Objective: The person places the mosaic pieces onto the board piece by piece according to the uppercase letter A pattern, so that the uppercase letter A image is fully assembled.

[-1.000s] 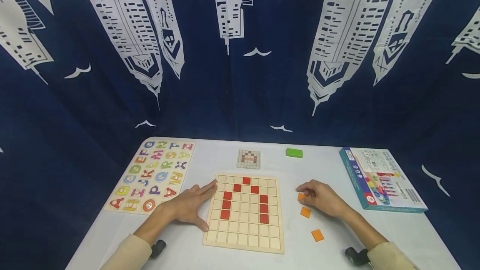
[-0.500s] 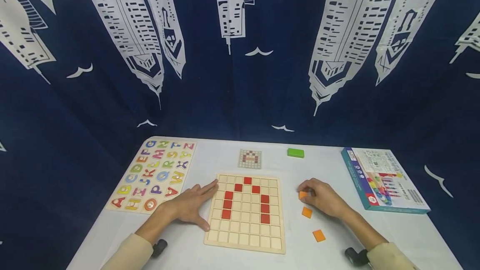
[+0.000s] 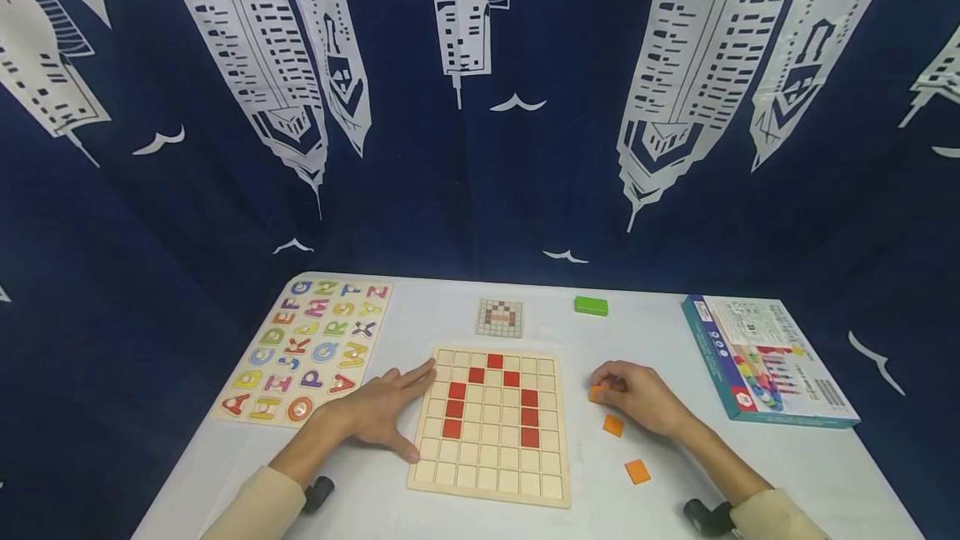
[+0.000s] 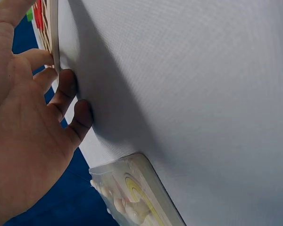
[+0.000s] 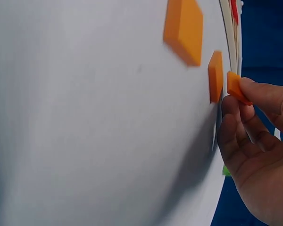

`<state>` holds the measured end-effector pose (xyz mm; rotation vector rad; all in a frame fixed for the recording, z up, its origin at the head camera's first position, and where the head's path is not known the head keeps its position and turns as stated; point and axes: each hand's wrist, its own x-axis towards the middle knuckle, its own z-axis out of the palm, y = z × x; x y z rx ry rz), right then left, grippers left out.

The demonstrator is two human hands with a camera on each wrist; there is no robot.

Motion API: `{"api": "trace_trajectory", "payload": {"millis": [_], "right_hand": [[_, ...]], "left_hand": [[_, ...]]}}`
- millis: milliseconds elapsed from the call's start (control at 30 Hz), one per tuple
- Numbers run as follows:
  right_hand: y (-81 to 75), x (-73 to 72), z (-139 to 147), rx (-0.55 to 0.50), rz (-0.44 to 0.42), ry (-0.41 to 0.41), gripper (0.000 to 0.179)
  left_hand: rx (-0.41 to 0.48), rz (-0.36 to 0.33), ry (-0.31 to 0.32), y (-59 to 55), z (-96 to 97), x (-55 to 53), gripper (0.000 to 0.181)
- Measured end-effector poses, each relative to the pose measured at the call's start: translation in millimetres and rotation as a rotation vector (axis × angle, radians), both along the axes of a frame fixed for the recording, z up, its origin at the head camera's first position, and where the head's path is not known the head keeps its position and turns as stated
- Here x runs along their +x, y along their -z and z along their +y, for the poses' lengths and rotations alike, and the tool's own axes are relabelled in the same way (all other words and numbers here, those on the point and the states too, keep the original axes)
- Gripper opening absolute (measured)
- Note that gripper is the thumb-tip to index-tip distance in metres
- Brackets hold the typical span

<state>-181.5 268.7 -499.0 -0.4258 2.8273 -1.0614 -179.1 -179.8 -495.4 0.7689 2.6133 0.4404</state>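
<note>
A wooden grid board (image 3: 487,482) lies mid-table, with several red square tiles (image 3: 529,417) set in an arch in its cells. My left hand (image 3: 378,412) rests along the board's left edge, thumb and fingers spread and touching it. In the left wrist view the fingertips (image 4: 66,87) are near the white table. To the right of the board, my right hand (image 3: 645,397) pinches an orange square tile (image 5: 236,87) between thumb and fingers. Two more orange tiles, a nearer one (image 3: 637,472) and a middle one (image 3: 613,425), lie on the table beside that hand.
A small pattern card (image 3: 499,318) lies behind the board, with a green block (image 3: 592,306) to its right. An alphabet puzzle board (image 3: 330,332) is at the left. A teal-edged box (image 3: 772,361) stands at the right, before a dark blue printed curtain (image 3: 465,190).
My right hand has shifted slightly left toward the board with the orange tile between its fingers. The left hand stays at the board's edge.
</note>
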Motion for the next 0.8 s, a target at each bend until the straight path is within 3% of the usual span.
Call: {"api": "trace_trajectory", "payload": {"millis": [500, 800], "right_hand": [[-8.5, 3.8, -43.7, -0.095, -0.036, -0.040, 0.018], [-6.9, 2.9, -77.2, -0.158, -0.043, -0.159, 0.013]], "left_hand": [[0.027, -0.025, -0.016, -3.5, -0.2, 0.9, 0.130], [0.044, -0.003, 0.000, -2.0, -1.3, 0.1, 0.131]]}}
